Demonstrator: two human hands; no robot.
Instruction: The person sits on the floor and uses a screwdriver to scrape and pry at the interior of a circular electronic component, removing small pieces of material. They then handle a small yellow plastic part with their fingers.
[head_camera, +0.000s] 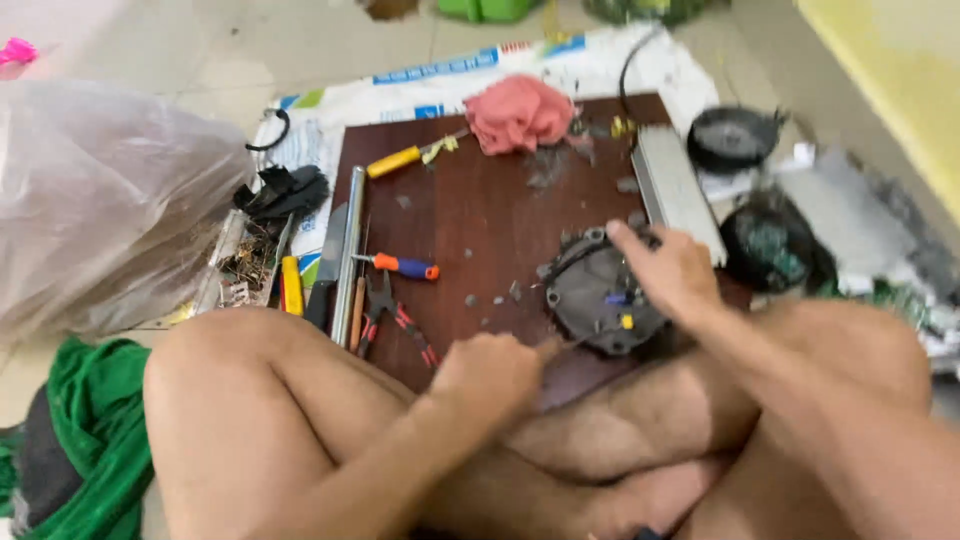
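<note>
Dark brown wood-grain board (470, 210) serves as the surface, and a round grey metal housing with small blue and yellow parts (598, 300) lies at its near edge, just beyond the person's crossed bare legs. The right hand (672, 272) reaches in from the right, palm down, fingers clamped over the housing's top rim. The left hand (497, 372) is curled into a fist beside the housing's lower left edge, apparently gripping a thin tool, too blurred to identify.
</note>
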